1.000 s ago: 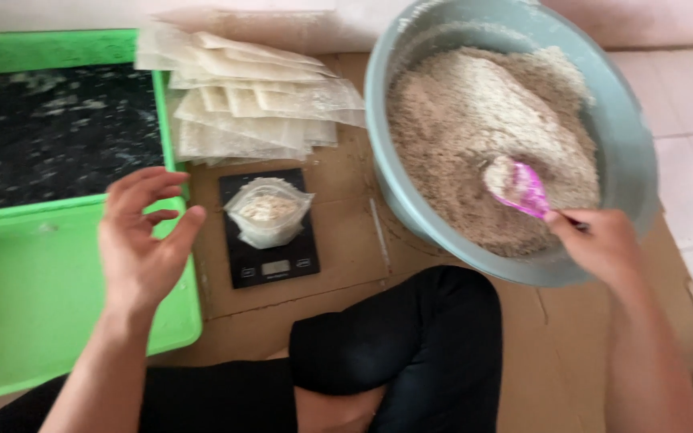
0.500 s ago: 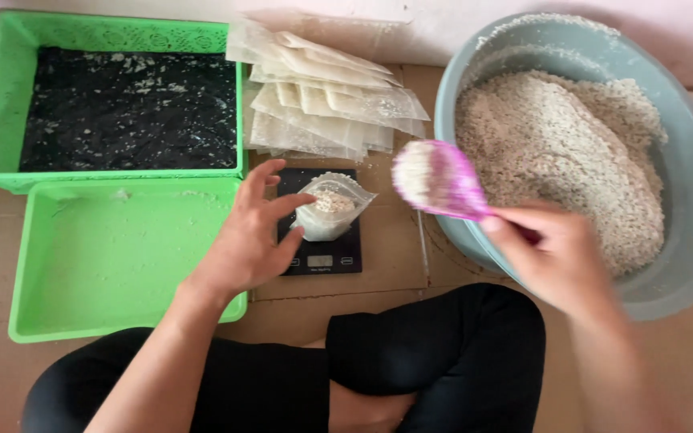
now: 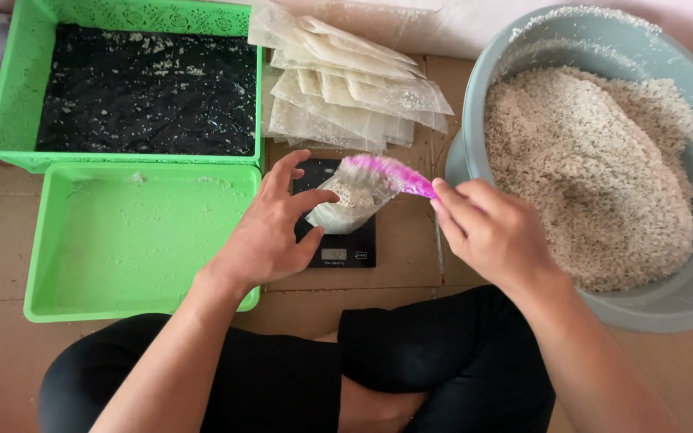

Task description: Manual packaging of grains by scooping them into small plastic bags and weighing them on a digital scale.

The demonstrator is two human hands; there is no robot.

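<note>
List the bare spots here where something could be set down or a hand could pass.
Free: the floor of the near green tray, bare but for crumbs; the cardboard strip between scale and grey basin. Crowded: over the scale, where the left hand steadies the clear bag and the right hand tips the pink scoop. Empty bags fill the back.

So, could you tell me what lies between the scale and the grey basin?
In the head view, the right hand with the pink scoop hangs there; under it is bare cardboard between scale and basin.
</note>
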